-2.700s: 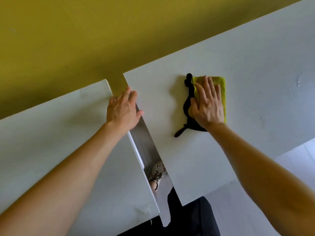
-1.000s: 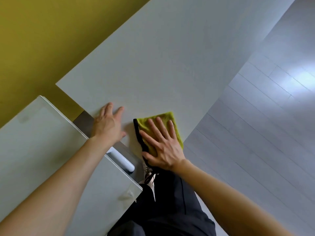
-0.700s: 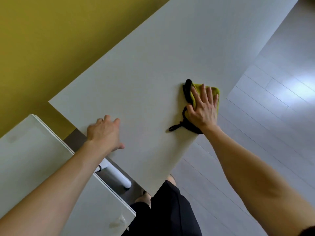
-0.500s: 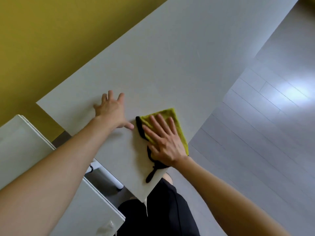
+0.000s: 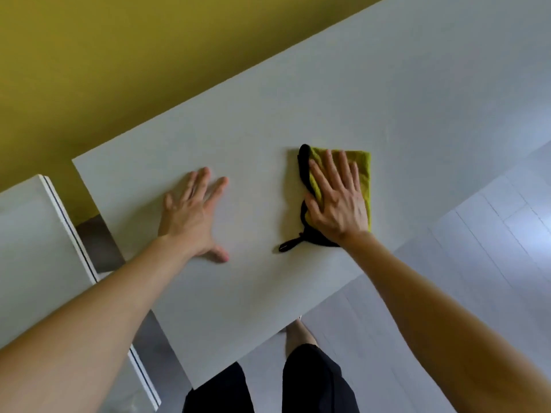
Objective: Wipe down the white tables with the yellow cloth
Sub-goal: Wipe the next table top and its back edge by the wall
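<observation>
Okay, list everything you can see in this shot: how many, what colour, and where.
large table: one, white, across the middle
second table: one, white, left edge, a gap away from the large table
yellow cloth: one, yellow-green with black edging and loop, flat on the large table
wall: one, mustard yellow, upper left behind the tables
floor: grey planks, right and bottom
trousers: black, bottom centre
left hand: one, flat on the large table, fingers spread, apart from the cloth
right hand: one, pressing flat on the cloth
</observation>
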Demonstrator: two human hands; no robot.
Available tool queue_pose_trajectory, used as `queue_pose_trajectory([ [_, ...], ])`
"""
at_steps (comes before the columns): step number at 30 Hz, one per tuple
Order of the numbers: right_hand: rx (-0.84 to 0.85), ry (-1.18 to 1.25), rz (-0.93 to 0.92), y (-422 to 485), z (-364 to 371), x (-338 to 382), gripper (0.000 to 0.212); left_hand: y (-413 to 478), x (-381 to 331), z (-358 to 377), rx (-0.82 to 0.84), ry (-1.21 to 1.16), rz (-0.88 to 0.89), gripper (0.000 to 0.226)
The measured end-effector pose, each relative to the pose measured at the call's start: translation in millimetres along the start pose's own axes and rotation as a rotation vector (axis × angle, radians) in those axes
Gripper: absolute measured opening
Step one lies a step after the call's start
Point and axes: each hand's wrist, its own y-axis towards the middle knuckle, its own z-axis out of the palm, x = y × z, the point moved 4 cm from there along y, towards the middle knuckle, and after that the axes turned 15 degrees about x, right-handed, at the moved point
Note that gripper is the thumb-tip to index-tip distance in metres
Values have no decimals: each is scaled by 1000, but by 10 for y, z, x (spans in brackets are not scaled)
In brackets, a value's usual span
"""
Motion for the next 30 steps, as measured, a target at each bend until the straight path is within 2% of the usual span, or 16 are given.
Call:
queue_pose_trajectory([
  [4, 178, -57, -480, -663, 415, 891, 75, -29, -5, 12, -10, 17, -11, 179],
  [7, 198, -101, -661, -499, 392, 809, 73, -24, -29, -1, 9, 30, -19, 180],
  [9, 110, -75, -586, 8, 208, 520, 73, -17, -36, -11, 15, 23, -27, 180],
  [11, 33, -17, -363, 653, -62, 204, 74, -20, -34, -20, 16, 14, -25, 179],
  [13, 35, -19, -200, 1123, -274, 45, 72, -32, -25, -28, 22, 20, -10, 177],
  [17, 25, -21, -128, 1212, -336, 117, 72, -78, 28, -34, 7, 40, -5, 176],
  [19, 38, -39, -190, 930, -246, 303, 73, -81, 39, -36, 0, 26, -11, 177],
  [22, 118, -86, -528, 296, 51, 740, 72, -75, 20, -35, -4, 26, -12, 181],
  [24, 183, -154, -714, 15, 191, 897, 71, -74, 41, -86, -24, 17, 13, 174],
  [27, 194, -165, -811, 68, 195, 892, 71, -23, 240, -302, -95, -29, 85, 151],
  [28, 186, -155, -821, 172, 166, 861, 70, 16, 361, -368, -114, -45, 54, 151],
  [30, 115, -109, -748, 593, 28, 715, 67, 120, 647, -411, -89, -129, -92, 166],
])
